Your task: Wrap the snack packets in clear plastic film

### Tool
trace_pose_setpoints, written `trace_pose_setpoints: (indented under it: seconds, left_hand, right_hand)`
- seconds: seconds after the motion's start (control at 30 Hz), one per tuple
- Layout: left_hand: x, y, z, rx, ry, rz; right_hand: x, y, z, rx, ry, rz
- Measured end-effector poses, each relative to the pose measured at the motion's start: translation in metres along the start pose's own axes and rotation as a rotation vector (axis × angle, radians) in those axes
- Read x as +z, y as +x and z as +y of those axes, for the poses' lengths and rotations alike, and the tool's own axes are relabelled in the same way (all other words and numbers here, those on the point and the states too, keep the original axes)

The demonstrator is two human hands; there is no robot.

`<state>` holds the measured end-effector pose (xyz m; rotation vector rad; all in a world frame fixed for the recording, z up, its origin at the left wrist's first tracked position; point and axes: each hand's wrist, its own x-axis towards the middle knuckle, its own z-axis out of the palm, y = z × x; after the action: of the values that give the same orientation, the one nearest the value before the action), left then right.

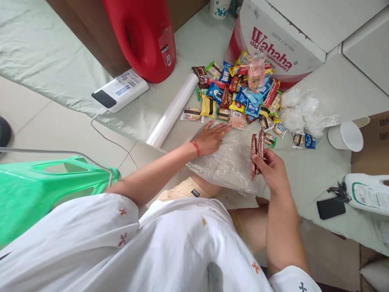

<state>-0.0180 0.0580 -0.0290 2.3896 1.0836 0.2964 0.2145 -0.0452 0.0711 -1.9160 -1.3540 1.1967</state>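
Note:
My left hand (pixel 212 138) lies flat with its fingers stretched out on a sheet of clear plastic film (pixel 231 166), which hangs over the table's near edge. Between thumb and fingers, my right hand (pixel 271 168) pinches two slim brown-red wrapped snack bars (pixel 257 152) above the right part of the film. Just beyond both hands spreads a heap of small wrapped snacks (pixel 243 93) in many colours. A pink packet (pixel 237 119) sits close to my left fingertips. To the left of the heap lies a roll of plastic film (pixel 173 111).
Behind the heap stands a Wahaha carton (pixel 273 44). Crumpled clear plastic bundles (pixel 304 109) and a white cup (pixel 346 136) are at the right, with a black phone-like object (pixel 331 207) nearer. A red jug (pixel 146 36) and white power bank (pixel 121 90) stand left; a green stool (pixel 54 182) is below.

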Motion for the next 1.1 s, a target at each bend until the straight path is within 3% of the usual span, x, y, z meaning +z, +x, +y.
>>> trace_pose_setpoints:
  seconds: [0.1, 0.23, 0.33, 0.53, 0.73, 0.8, 0.9, 1.1]
  left_hand:
    - [-0.001, 0.0, 0.002, 0.005, 0.024, -0.012]
    - [0.001, -0.001, 0.004, 0.01, 0.054, 0.015]
    - [0.002, -0.001, 0.004, 0.008, 0.061, 0.029]
    - [0.001, -0.001, 0.004, 0.016, 0.021, 0.047]
    - [0.001, -0.001, 0.005, -0.019, 0.012, 0.08]
    - [0.0, -0.002, 0.005, -0.026, -0.011, 0.099]
    - [-0.003, -0.005, 0.002, -0.046, -0.078, 0.163]
    - [0.001, -0.009, -0.008, -0.029, -0.189, 0.328]
  right_hand:
    - [0.043, 0.002, 0.0, 0.045, 0.08, 0.079]
    - [0.082, 0.014, 0.015, 0.039, -0.157, 0.209]
    - [0.086, 0.017, 0.022, 0.012, -0.299, 0.231]
    - [0.076, 0.002, 0.018, 0.006, -0.326, 0.294]
    - [0.083, -0.005, 0.024, -0.046, -0.48, 0.205]
    - [0.074, -0.003, 0.026, -0.077, -0.496, 0.265]
    - [0.04, 0.016, 0.026, -0.074, -0.453, 0.387]
    - [-0.044, 0.109, 0.012, -0.093, -0.448, 0.558]
